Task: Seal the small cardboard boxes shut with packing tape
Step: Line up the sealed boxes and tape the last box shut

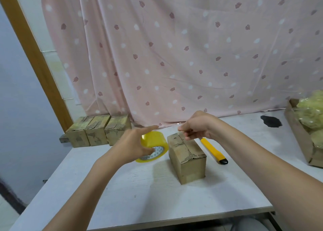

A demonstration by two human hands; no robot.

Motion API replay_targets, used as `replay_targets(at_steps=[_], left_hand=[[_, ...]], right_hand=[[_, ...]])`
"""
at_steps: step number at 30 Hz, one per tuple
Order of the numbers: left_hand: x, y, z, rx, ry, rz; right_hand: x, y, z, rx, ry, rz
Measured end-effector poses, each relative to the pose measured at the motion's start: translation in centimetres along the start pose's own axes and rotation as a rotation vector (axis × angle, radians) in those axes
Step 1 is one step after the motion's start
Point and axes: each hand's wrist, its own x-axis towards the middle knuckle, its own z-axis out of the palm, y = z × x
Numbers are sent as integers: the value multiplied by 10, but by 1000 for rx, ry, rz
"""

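Observation:
A small cardboard box (187,158) stands in the middle of the white table (157,195), its top flaps closed. My left hand (134,145) holds a yellow roll of packing tape (155,146) just left of the box, lifted off the table. My right hand (195,126) hovers over the box's far end with thumb and fingers pinched together; a clear strip of tape seems to run from the roll to that pinch, but it is hard to make out.
Three more small cardboard boxes (97,132) stand in a row at the back left corner. A yellow utility knife (214,151) lies right of the box. An open carton of pale crumpled filler (309,126) sits at the right edge. A pink curtain (174,56) hangs behind.

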Motion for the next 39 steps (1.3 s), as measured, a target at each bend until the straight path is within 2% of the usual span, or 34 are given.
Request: replay_targets(at_steps=[7,13,22,29,39], left_hand=[[8,-1,-3,-31,-85,25],[23,-1,-1,184,-258,76],[36,6,4,195,-288,159],[49,5,13,201,-380,138],[54,7,22,245,-428,116]], right_hand=[[2,10,-14,27,-30,60],[6,18,-24,23,-7,82],[15,22,-36,-90,79,102],[19,28,-37,-147,92,110],[31,34,-29,-462,175,125]])
